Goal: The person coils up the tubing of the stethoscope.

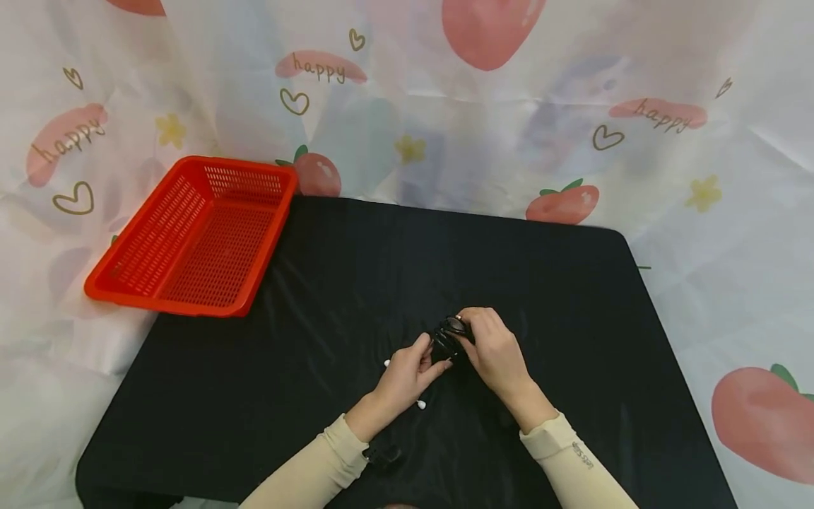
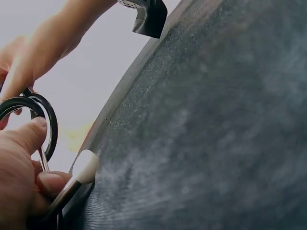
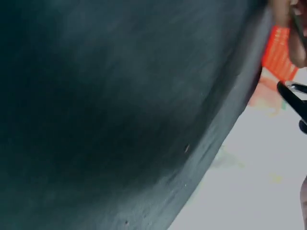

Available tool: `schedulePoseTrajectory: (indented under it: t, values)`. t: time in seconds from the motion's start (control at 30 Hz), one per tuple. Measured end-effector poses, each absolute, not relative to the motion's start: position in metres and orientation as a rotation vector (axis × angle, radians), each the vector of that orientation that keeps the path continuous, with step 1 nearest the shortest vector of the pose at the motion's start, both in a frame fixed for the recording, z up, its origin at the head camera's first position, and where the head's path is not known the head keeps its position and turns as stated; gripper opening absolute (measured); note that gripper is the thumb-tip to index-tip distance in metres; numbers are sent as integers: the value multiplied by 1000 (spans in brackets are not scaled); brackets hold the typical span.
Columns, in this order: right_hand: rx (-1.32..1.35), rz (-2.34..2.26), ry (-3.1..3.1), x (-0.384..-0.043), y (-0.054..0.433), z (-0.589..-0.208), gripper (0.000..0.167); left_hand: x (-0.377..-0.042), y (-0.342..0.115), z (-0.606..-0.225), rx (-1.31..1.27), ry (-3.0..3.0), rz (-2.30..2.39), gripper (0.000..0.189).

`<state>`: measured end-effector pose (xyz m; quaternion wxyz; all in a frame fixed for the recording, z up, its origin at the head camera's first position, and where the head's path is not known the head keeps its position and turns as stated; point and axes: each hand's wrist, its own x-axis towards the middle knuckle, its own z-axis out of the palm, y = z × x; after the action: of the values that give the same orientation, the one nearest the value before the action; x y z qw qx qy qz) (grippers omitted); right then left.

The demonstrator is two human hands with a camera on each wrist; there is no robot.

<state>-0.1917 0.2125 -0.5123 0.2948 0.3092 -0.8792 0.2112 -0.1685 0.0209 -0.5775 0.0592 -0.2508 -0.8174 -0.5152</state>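
Observation:
A pair of black glasses point(image 1: 444, 343) with round rims is held between both hands above the black table. My left hand point(image 1: 402, 375) grips it from the left, thumb against a rim point(image 2: 53, 125) in the left wrist view. A slim dark arm of the glasses ends in a white tip point(image 2: 85, 166) beside the left fingers. Two such white tips, one of them the lower tip point(image 1: 422, 404), show around the left hand in the head view. My right hand point(image 1: 499, 348) pinches the far right part of the glasses. Fingers hide much of the frame.
A red plastic basket point(image 1: 267, 254) with slotted walls stands at the table's back left corner. The black cloth-covered table point(image 1: 381, 254) ends at a white curtain point(image 1: 439, 170) printed with strawberries. A small black device point(image 1: 384, 456) is near the left cuff.

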Motion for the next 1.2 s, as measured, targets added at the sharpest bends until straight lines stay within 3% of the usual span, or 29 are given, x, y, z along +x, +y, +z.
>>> schedulePoseTrajectory:
  t: [0.27,0.4,0.5,0.63,0.73,0.83,1.0,1.2]
  values:
    - [531,928,-2693,-185,218,-506,67,-164,22,-576,-618,-2534,-1610,34]
    - [375,1062,-2907,-188,224,-502,56,-173,19,-565,-494,-2673,-1402,30]
    - [282,1154,-2976,-199,223,-501,41,-189,16,-555,-464,-2807,-982,28]
    - [158,1247,-3022,-220,216,-505,30,-215,10,-547,-474,-2891,-445,38]
    - [89,1270,-3071,-230,212,-512,26,-226,6,-547,-486,-2941,-302,47]
    - [77,1282,-3153,-231,216,-515,25,-226,4,-550,-475,-2982,-302,59]
    - [187,1389,-3287,-235,240,-498,37,-228,-3,-549,-528,-3090,-466,75]
    - [314,997,-3336,-260,262,-452,47,-252,-24,-524,-703,-3244,-670,78]
